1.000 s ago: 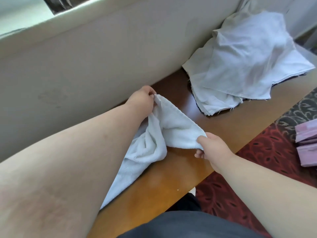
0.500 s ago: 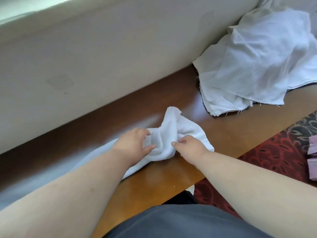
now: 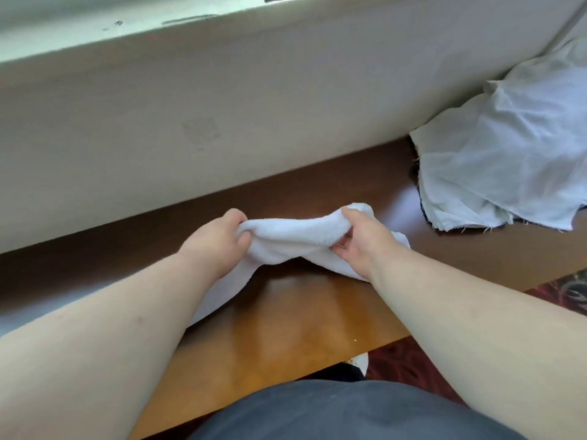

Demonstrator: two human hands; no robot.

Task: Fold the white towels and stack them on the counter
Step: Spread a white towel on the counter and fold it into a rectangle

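A small white terry towel is bunched and stretched between my two hands over the brown wooden counter. My left hand pinches its left end. At the other end, my right hand grips the towel with its fingers curled under the cloth. The towel's lower part trails down to the left under my left forearm and lies on the counter, mostly hidden. Its middle is lifted a little off the wood.
A heap of thin white cloths lies at the counter's far right against the cream wall that runs along the back. A red patterned carpet shows beyond the counter's near right edge. My dark clothing fills the bottom.
My hands came together on the towel, then moved apart again, pulling a short section taut between them. The towel sits nearer the middle of the view; the cloth heap has shifted right.
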